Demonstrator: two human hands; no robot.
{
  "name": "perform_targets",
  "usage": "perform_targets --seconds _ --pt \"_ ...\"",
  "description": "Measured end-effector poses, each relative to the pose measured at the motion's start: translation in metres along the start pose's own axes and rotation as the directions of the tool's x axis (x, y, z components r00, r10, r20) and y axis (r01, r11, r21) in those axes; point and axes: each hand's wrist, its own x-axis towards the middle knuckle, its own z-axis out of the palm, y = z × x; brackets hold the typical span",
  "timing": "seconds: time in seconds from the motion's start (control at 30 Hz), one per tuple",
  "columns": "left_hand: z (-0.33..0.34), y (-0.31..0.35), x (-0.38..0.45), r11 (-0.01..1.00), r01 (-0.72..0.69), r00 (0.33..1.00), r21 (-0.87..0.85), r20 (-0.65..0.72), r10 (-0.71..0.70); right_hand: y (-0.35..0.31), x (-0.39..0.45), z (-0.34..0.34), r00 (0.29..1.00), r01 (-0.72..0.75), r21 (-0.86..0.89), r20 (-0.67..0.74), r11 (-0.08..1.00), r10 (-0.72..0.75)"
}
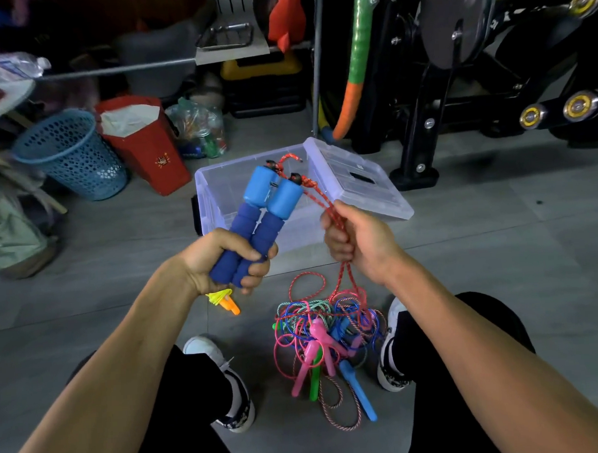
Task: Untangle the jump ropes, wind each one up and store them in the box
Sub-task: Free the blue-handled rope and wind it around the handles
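The left hand grips two blue foam-covered handles side by side, their smooth plastic caps just in front of the clear plastic box. The right hand pinches the braided red cord running from those caps. Nearer the person than the box, a tangled rope pile hides its strands. No writing is legible.
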Motion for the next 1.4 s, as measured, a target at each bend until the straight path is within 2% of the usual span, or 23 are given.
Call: perform_targets --seconds 0.07,0.1,0.17,0.23,0.27,0.33,0.4,0.47,0.53,0.6,0.67,0.73,0.77,0.8,0.83,0.87,0.97,1.07,1.2,1.27,1.3,1.33,1.4 --pt "-0.001 -0.002 -0.002 1.000 0.015 0.994 0.023 0.105 -0.017 -0.001 0.004 -0.004 0.992 0.044 -0.048 -0.115 0.998 -0.049" --pt "-0.001 -0.003 -0.002 0.999 0.019 0.985 0.034 0.170 -0.025 0.001 0.006 -0.006 0.983 0.040 -0.171 -0.170 0.984 -0.069" --pt "0.004 -0.007 0.000 1.000 0.017 0.963 0.014 0.267 -0.020 0.009 0.008 -0.003 0.968 0.003 -0.501 -0.217 0.865 -0.128" --pt "0.011 -0.010 0.005 0.998 0.003 0.964 -0.056 0.267 0.012 0.018 0.007 0.006 0.971 -0.004 -0.661 -0.183 0.751 -0.156" --pt "0.015 -0.011 0.008 0.996 -0.002 0.974 -0.091 0.226 0.023 0.021 0.006 0.011 0.973 0.018 -0.700 -0.151 0.714 -0.173" --pt "0.022 -0.012 0.014 0.994 -0.020 0.999 -0.109 0.045 0.025 0.028 0.007 0.017 0.971 0.074 -0.806 -0.075 0.587 -0.226" --pt "0.026 -0.014 0.022 0.996 -0.034 0.980 -0.087 -0.199 0.016 0.035 0.011 0.017 0.979 0.067 -0.934 -0.007 0.351 -0.205" --pt "0.026 -0.017 0.031 0.998 0.000 0.907 -0.061 -0.420 -0.025 0.039 0.010 0.020 0.992 0.032 -0.996 0.021 0.084 -0.127" --pt "0.022 -0.020 0.039 0.995 0.094 0.801 0.030 -0.596 -0.058 0.039 0.002 0.027 0.993 0.077 -0.993 0.084 -0.087 -0.086" --pt "0.020 -0.023 0.044 0.974 0.197 0.697 0.113 -0.714 -0.059 0.035 -0.004 0.030 0.986 0.135 -0.971 0.151 -0.196 -0.070" --pt "0.017 -0.026 0.049 0.958 0.250 0.630 0.140 -0.775 -0.051 0.033 -0.009 0.030 0.979 0.181 -0.943 0.201 -0.279 -0.043" --pt "0.015 -0.030 0.053 0.898 0.344 0.546 0.275 -0.837 0.047 0.032 -0.014 0.031 0.967 0.237 -0.911 0.254 -0.338 -0.006" --pt "0.013 -0.033 0.055 0.788 0.460 0.492 0.408 -0.857 0.156 0.033 -0.016 0.032 0.960 0.263 -0.900 0.279 -0.349 0.005" --pt "0.012 -0.036 0.056 0.625 0.587 0.455 0.514 -0.848 0.271 0.033 -0.018 0.033 0.955 0.281 -0.889 0.295 -0.361 0.015" --pt "0.013 -0.038 0.057 0.472 0.671 0.444 0.572 -0.819 0.363 0.034 -0.019 0.033 0.952 0.293 -0.885 0.306 -0.361 0.023" --pt "0.015 -0.040 0.057 0.367 0.711 0.457 0.600 -0.790 0.408 0.034 -0.019 0.033 0.949 0.302 -0.883 0.314 -0.359 0.027" --pt "0.017 -0.045 0.058 0.183 0.745 0.518 0.642 -0.729 0.448 0.031 -0.021 0.030 0.937 0.340 -0.879 0.346 -0.335 0.042" --pt "0.019 -0.050 0.059 -0.084 0.760 0.600 0.644 -0.646 0.472 0.022 -0.020 0.022 0.907 0.411 -0.845 0.417 -0.343 0.060" --pt "0.025 -0.056 0.059 -0.402 0.616 0.776 0.677 -0.435 0.456 0.006 -0.014 0.007 0.917 0.374 -0.913 0.390 -0.160 -0.085" --pt "0.025 -0.056 0.057 -0.494 0.477 0.858 0.727 -0.265 0.439 0.002 -0.008 -0.004 0.924 0.356 -0.933 0.361 -0.060 -0.126" --pt "0.024 -0.056 0.054 -0.515 0.390 0.887 0.763 -0.163 0.431 0.000 -0.004 -0.011 0.936 0.335 -0.942 0.330 0.024 -0.125" --pt "0.021 -0.057 0.052 -0.520 0.287 0.895 0.805 -0.033 0.444 -0.002 -0.001 -0.020 0.950 0.304 -0.946 0.293 0.111 -0.103" --pt "0.013 -0.057 0.046 -0.487 0.132 0.831 0.864 0.171 0.529 -0.008 0.002 -0.036 0.973 0.229 -0.944 0.230 0.238 -0.027"
